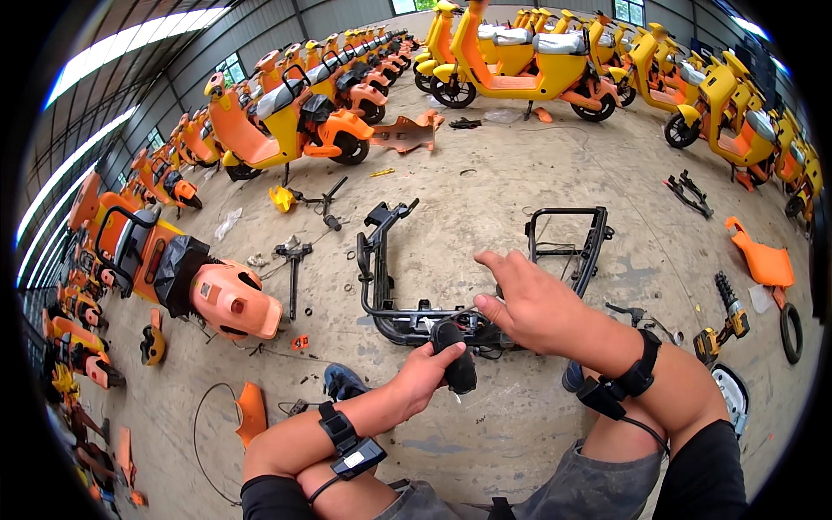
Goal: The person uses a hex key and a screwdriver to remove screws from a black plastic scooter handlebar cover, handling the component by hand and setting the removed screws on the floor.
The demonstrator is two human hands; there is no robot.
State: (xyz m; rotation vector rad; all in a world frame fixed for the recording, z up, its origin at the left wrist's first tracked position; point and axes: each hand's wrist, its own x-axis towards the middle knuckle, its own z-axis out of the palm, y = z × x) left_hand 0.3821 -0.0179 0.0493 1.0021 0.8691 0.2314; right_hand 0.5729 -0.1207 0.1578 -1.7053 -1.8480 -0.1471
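My left hand [420, 374] is closed around a black, elongated, rounded part [458, 368], whose exact kind I cannot make out. The part is above the near bar of a black metal scooter frame [371, 269] lying on the concrete floor. My right hand [539, 302] reaches over the frame's right half, thumb and fingers apart, and no held thing shows in it. Whether it touches the frame or the thin cable by its thumb is hard to tell. Dark wiring runs along the near bar, partly hidden by my hands.
An orange-and-yellow scooter [234, 299] lies at the left, with black fork parts [293, 269] beside it. To the right are a cordless drill [724, 329], an orange panel [763, 256] and a black tyre [790, 333]. Rows of scooters [520, 78] stand behind.
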